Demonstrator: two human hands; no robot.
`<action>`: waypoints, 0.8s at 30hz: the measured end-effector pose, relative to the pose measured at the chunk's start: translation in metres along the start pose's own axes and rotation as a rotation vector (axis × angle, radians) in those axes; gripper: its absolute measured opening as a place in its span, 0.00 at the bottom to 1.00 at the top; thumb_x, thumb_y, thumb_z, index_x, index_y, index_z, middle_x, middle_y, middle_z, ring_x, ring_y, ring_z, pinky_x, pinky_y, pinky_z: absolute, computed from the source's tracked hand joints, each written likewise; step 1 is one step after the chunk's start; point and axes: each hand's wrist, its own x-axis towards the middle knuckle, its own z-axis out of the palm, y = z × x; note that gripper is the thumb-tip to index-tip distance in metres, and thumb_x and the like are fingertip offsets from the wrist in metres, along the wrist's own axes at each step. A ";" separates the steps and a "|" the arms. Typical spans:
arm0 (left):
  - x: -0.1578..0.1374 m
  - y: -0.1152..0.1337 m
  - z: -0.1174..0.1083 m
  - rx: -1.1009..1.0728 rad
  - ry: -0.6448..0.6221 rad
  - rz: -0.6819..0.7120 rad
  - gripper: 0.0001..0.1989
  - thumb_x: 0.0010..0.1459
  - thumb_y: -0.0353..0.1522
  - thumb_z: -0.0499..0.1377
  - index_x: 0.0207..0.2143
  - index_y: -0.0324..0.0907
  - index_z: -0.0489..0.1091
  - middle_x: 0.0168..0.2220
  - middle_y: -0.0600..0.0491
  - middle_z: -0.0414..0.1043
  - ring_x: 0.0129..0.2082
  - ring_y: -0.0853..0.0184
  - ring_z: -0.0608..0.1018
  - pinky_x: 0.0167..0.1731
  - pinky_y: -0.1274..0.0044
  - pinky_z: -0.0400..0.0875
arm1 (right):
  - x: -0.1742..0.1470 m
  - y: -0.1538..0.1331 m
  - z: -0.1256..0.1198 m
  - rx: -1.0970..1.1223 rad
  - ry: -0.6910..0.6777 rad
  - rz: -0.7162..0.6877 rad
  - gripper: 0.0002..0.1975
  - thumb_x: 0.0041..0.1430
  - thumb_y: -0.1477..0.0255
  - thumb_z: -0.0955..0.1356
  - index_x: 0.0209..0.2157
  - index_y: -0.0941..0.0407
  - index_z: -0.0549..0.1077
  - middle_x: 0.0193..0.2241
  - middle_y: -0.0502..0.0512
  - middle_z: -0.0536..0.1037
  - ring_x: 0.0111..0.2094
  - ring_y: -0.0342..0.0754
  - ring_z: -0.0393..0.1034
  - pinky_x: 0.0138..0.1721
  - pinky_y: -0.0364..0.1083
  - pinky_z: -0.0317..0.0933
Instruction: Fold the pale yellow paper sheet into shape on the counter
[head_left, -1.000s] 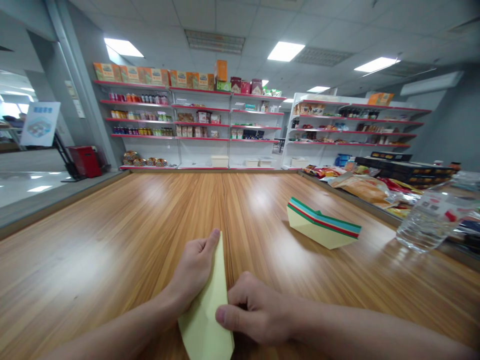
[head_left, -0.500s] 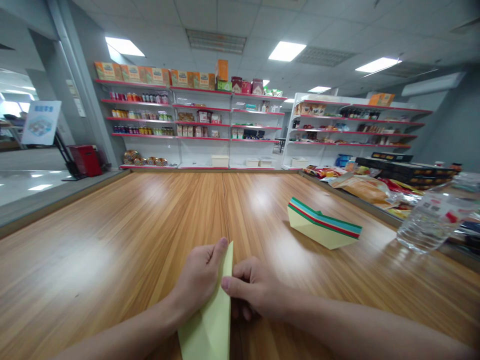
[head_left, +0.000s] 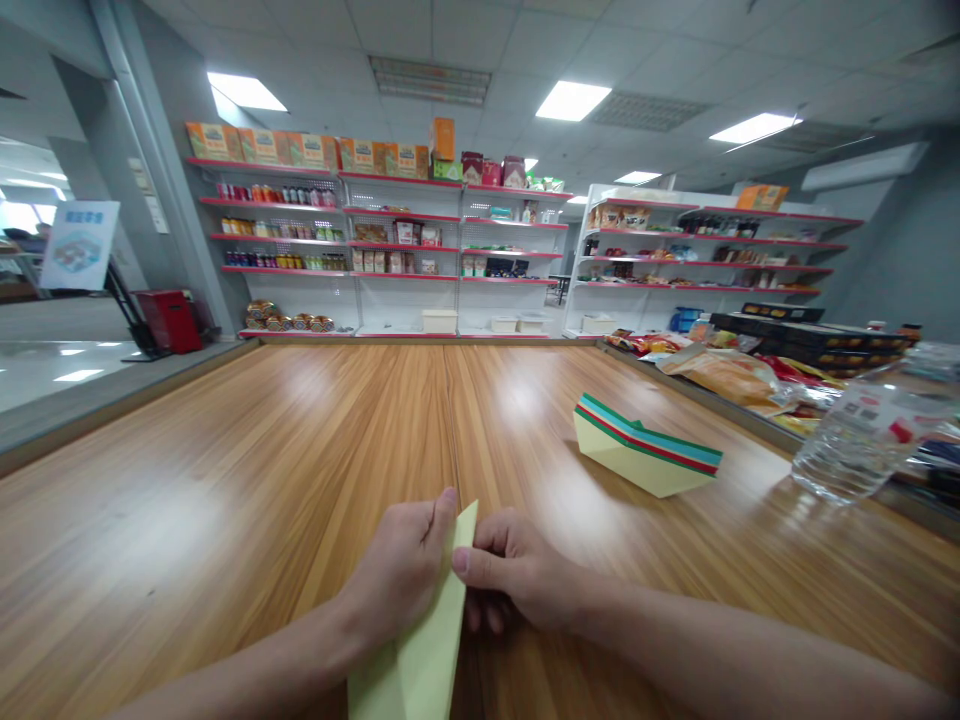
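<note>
A pale yellow folded sheet of paper (head_left: 433, 645) runs from the bottom edge up to a narrow pointed tip between my hands. My left hand (head_left: 405, 560) grips its left side near the tip, thumb up along the paper and the other fingers hidden. From the right, my right hand (head_left: 517, 570) pinches the paper's edge, thumb on the near face and fingers curled behind. Beyond my right hand stands a folded paper boat (head_left: 646, 450), pale yellow below with green, blue and red stripes along its top.
The wooden table (head_left: 360, 420) has a raised rim. At right stand a clear plastic bottle (head_left: 855, 440), snack bags (head_left: 724, 375) and black boxes (head_left: 817, 340). Stocked shelves (head_left: 405, 220) line the back. A sign (head_left: 81, 245) and a red box (head_left: 171, 320) are at left.
The paper's tip has shifted slightly right and down, and the sheet leans a little more to the right. Both hands moved slightly with it, keeping their hold. The paper boat stays put.
</note>
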 end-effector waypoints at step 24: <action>-0.006 0.007 0.001 -0.115 -0.245 0.158 0.31 0.62 0.41 0.39 0.17 0.41 0.74 0.19 0.51 0.74 0.23 0.66 0.76 0.29 0.79 0.67 | 0.002 0.004 -0.005 0.070 0.123 -0.033 0.26 0.52 0.55 0.65 0.15 0.63 0.69 0.10 0.50 0.68 0.08 0.35 0.57 0.07 0.34 0.48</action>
